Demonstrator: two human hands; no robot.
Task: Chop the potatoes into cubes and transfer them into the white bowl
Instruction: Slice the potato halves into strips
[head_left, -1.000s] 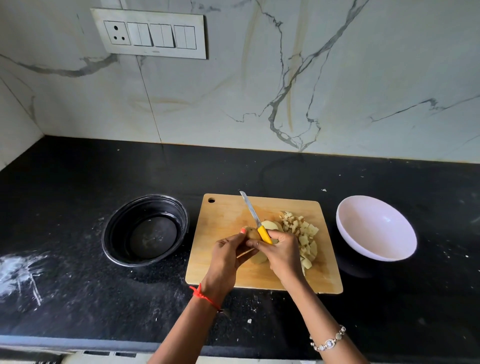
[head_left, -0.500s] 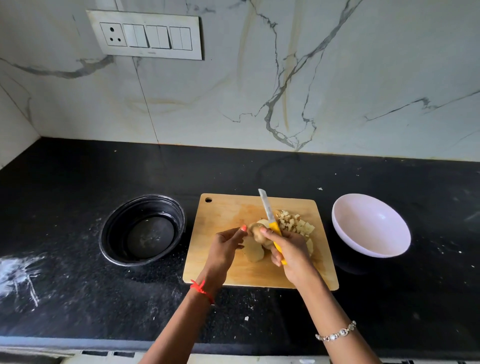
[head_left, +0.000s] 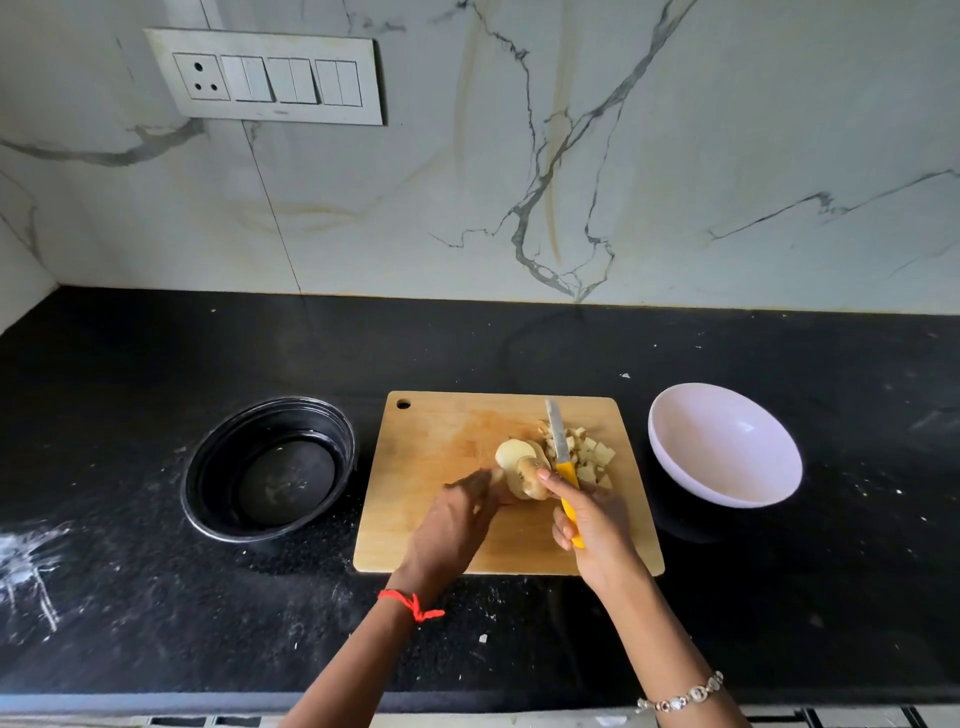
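Wooden, round-cornered cutting board on the speckled black counter carries a sliced, skin-on potato, with rough pale cubes heaped just to its right. The right hand curls round the smooth yellow handle of the knife, one fingertip touching the potato. The left hand is blurred, so its grip is unclear. A glossy round white bowl sits to the right.
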